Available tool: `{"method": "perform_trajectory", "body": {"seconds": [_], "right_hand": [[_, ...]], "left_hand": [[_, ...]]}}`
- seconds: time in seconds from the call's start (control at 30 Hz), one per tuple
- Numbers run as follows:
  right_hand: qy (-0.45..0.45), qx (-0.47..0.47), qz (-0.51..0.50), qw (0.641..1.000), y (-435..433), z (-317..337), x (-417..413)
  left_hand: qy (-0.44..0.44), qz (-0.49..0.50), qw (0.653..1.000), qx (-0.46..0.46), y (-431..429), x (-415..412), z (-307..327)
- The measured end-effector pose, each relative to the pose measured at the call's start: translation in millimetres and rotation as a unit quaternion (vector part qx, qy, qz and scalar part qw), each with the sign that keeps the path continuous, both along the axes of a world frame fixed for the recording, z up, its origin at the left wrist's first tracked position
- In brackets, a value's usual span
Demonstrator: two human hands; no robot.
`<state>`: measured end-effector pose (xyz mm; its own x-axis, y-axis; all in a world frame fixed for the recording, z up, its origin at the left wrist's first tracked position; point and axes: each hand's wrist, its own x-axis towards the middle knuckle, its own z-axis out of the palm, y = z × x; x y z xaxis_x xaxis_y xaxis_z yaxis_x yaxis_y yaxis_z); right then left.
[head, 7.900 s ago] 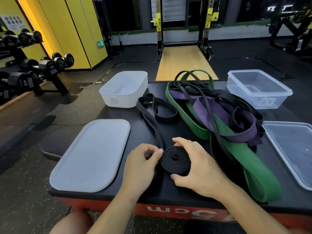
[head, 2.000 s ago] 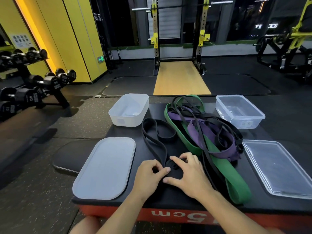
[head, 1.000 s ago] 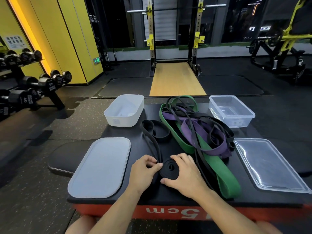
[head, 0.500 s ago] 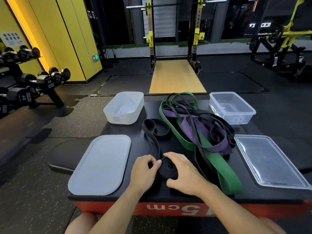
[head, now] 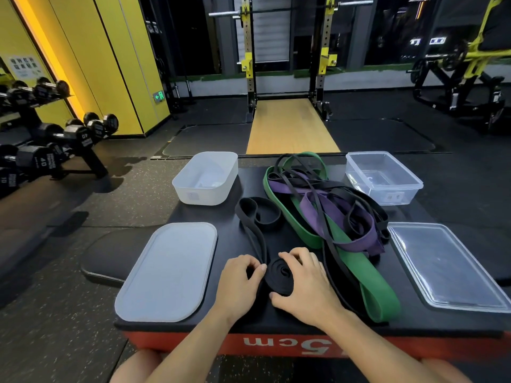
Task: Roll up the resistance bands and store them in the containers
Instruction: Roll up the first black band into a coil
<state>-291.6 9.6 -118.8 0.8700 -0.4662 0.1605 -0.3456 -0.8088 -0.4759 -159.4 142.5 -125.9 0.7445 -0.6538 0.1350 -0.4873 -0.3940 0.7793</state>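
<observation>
Head view, as I read it from my remote station.

(a) The work surface is a plyo box [head: 249, 326] with a matte black top and a red front face carrying white numerals.

(b) The black resistance band [head: 279, 277], flat matte rubber, lies at the near centre of the box. Its near part is wound into a tight flat spiral standing on edge. Its free length runs away from me and ends in loose loops just beside the pile.

(c) My left hand [head: 240, 283] rests knuckles-up, fingers curled. It pinches the free length where that leaves the spiral, thumb tip against the coil.

(d) My right hand [head: 307, 286] cups the spiral from the right. Its fingers are bent over the far edge and its thumb presses the near edge, so it grasps the coil.

(e) The pile to the right consists of a wide green band [head: 370, 286], a purple band [head: 359, 244] draped over it, and narrow black bands [head: 331, 186] tangled through both.

(f) A frosted white container [head: 201, 194] with rounded corners stands at far left. Its flat frosted lid [head: 168, 272] lies nearer, to the left of my left hand.

(g) A clear rectangular container [head: 398, 194] stands at far right, with its clear lid [head: 448, 266] lying in front of it.

(h) Beyond the box are hex dumbbells [head: 80, 134] on a rack at left and a squat rack [head: 247, 64] behind.
</observation>
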Motion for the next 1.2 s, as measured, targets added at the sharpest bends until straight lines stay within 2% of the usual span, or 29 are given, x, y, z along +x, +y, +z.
{"method": "perform_trajectory", "body": {"seconds": [0.5,0.7,0.8,0.87,0.97,1.2], "right_hand": [[0.018,0.089,0.116,0.989,-6,14,-5],[0.029,0.064,0.075,0.995,-5,12,-5],[0.047,-0.035,-0.031,0.998,-1,8,-2],[0.051,-0.073,-0.065,0.994,1,6,0],[0.042,-0.042,-0.040,0.997,-4,4,1],[0.022,0.007,0.026,0.999,-11,8,-9]], "left_hand": [[-0.036,0.011,0.999,-0.017,-2,-1,-8],[-0.009,0.009,1.000,-0.017,-3,2,-7],[-0.001,0.013,1.000,-0.009,-3,1,-5],[0.019,0.014,1.000,-0.017,-3,1,-2],[0.054,0.012,0.998,-0.027,-1,1,0],[0.029,0.016,0.999,-0.030,-1,-2,-1]]}}
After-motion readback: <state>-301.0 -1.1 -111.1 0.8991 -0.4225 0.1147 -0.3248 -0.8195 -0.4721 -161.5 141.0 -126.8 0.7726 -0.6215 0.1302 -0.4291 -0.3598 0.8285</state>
